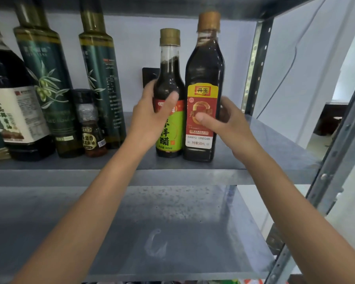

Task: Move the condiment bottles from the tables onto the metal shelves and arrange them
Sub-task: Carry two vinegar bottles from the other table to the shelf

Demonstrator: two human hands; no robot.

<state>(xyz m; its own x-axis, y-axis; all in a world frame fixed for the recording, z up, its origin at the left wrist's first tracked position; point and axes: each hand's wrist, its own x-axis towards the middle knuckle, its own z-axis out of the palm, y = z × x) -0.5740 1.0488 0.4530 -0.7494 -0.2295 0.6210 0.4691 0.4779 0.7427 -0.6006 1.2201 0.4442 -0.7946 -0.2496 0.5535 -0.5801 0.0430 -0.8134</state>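
Grey metal shelf boards filled our view, with a pale wall behind them and a perforated upright post at the right. Our left hand was wrapped round the green-labelled bottle, thumb across its front. Our right hand gripped the red-labelled vinegar bottle, thumb pressed on the label and fingers round the far side. Both bottles stood upright near the shelf's front edge, side by side and seemingly touching, and their bases looked to be down on the board.

We judged the work well under way. Two tall olive oil bottles, a small sesame oil bottle and a large dark jug were lined up at the left of the same shelf. What remained for this pair, as we read it, was to let go and perhaps square them with the row. The lower shelf showed only a bare, speckled board.

We could not see the tables at all, so we could not say how many bottles were left to carry. The jug was cut off at the left edge, and the olive oil caps ran out of the top. A black fitting on the wall sat half hidden behind the left hand. Bright scraps at the very bottom were too clipped to name.
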